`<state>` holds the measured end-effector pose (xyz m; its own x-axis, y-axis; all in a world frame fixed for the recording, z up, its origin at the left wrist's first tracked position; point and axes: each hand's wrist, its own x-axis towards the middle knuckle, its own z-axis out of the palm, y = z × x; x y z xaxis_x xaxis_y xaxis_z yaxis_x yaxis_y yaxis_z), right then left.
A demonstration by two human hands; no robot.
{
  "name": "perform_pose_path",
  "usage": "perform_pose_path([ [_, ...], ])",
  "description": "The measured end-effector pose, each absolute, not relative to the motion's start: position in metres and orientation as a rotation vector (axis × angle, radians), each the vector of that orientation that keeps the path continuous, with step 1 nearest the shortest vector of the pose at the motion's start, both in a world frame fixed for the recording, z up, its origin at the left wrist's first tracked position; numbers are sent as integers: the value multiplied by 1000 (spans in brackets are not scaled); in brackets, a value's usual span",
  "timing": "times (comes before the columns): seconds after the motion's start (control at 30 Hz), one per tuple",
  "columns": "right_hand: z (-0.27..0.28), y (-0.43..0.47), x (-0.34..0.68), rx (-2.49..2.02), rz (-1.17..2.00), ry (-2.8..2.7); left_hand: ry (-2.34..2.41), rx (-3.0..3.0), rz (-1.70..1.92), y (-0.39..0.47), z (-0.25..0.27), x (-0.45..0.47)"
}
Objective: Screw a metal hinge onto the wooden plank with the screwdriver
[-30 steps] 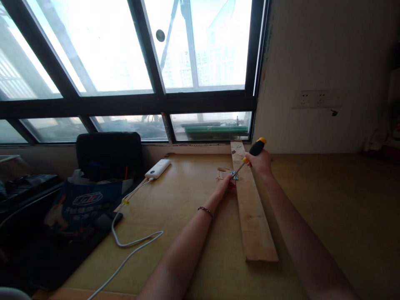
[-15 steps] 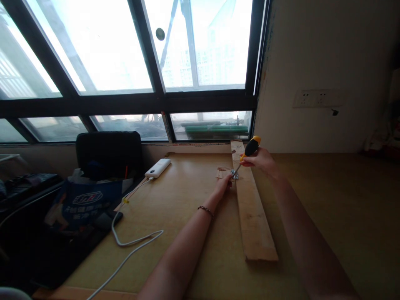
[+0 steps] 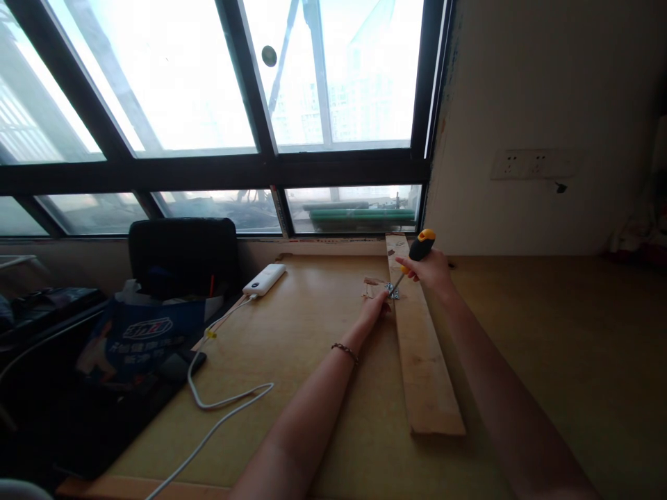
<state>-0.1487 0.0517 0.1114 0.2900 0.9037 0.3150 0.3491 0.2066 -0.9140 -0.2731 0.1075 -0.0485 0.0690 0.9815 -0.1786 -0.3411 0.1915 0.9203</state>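
Observation:
A long wooden plank [image 3: 424,361] lies on the table, its far end toward the window. At its left edge is a small silver metal hinge [image 3: 394,294], with a short wooden piece [image 3: 372,283] on its left. My left hand [image 3: 376,305] is closed at the hinge, fingertips pressed against it and partly hidden. In my right hand [image 3: 430,267] is a screwdriver [image 3: 421,244] with a black and yellow handle, tilted, its fingers around the lower handle. The screwdriver's tip meets the hinge; whether it sits in a screw is too small to tell.
On the wooden table [image 3: 313,333], a white power bank [image 3: 264,280] lies at the left edge, and its white cable [image 3: 229,404] runs toward the front. A black chair [image 3: 182,253] and a blue bag [image 3: 140,340] stand left. Behind are a window and a wall socket [image 3: 526,164].
My right hand's fingers have shifted around the screwdriver handle, with one finger now stretched further left. The screwdriver stays at the hinge. My left hand has kept its place.

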Motion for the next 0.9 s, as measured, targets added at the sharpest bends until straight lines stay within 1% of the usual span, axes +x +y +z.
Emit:
perform_pose_path([
  [0.13,114,53,-144,-1305,842,-1178,1163,1114,1131,109,-50,-272],
  [0.3,122,44,-137,-1168,1082,-1136,1173,1140,1116,106,-48,-273],
  [0.4,125,40,-133,-1123,1132,-1180,1160,1142,1107,104,-45,-275],
  [0.5,123,43,-132,-1254,982,-1247,1147,1118,1116,102,-43,-275],
  [0.63,118,51,-138,-1517,508,-1311,1095,1095,1155,101,-43,-274],
  [0.7,117,52,-140,-1531,472,-1315,1069,1102,1163,101,-45,-274],
  [0.9,125,41,-133,-1247,961,-1333,1025,1111,1145,103,-49,-276],
])
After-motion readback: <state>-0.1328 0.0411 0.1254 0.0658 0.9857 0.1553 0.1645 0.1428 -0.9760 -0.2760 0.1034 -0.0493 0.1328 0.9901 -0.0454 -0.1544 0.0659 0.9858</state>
